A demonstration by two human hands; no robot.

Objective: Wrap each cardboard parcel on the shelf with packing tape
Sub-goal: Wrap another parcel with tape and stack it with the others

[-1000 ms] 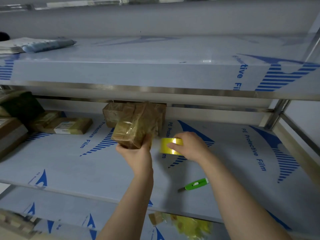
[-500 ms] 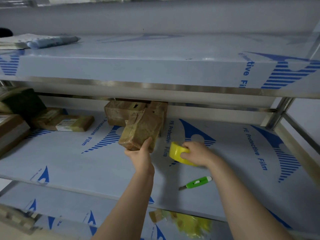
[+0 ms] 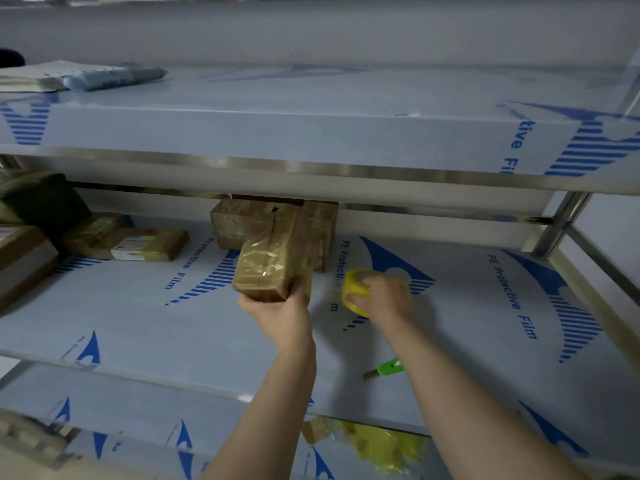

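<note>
Nearest, one green box cutter [image 3: 384, 368] lies on the middle shelf [image 3: 173, 323], beside the right forearm. Past it the left hand [image 3: 280, 315] clasps the near end of one tape-wrapped cardboard parcel [image 3: 273, 268], held tilted above the shelf, while the right hand [image 3: 386, 299], just to its right, grips the single yellow roll of packing tape [image 3: 355, 292], fingers curled over its rim. Farther back, two more wrapped parcels [image 3: 235, 223] stand at the rear directly behind the held one, and two flat labelled parcels [image 3: 149, 242] lie to the left.
</note>
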